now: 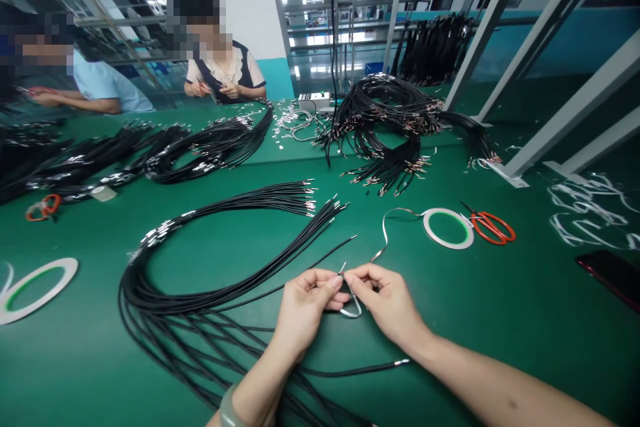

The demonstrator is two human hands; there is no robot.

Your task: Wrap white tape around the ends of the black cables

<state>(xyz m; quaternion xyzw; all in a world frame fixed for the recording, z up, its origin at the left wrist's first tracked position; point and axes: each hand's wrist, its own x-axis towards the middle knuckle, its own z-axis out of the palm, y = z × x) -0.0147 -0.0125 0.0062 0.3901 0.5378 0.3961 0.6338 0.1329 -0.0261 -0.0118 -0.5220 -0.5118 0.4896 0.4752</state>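
Note:
My left hand point(305, 303) is closed, thumb and fingers pinching a black cable close to its bright tip point(343, 268). Right beside it, my right hand point(390, 297) pinches a narrow whitish tape strip point(385, 230) at the same cable end. A small loop of the strip point(356, 310) hangs under the fingertips. From my right hand the strip runs back to a flat white tape roll point(427, 230). A curved bundle of black cables point(165, 303) lies to the left, with bare metal ends. One loose cable point(350, 371) passes below my hands.
Orange-handled scissors point(509, 232) touch the roll's right side; a dark phone point(607, 273) lies farther right. Another tape roll point(69, 275) and orange scissors point(54, 200) are at left. Cable heaps point(380, 97) and metal posts point(555, 70) stand behind. Two people point(227, 73) sit across the table.

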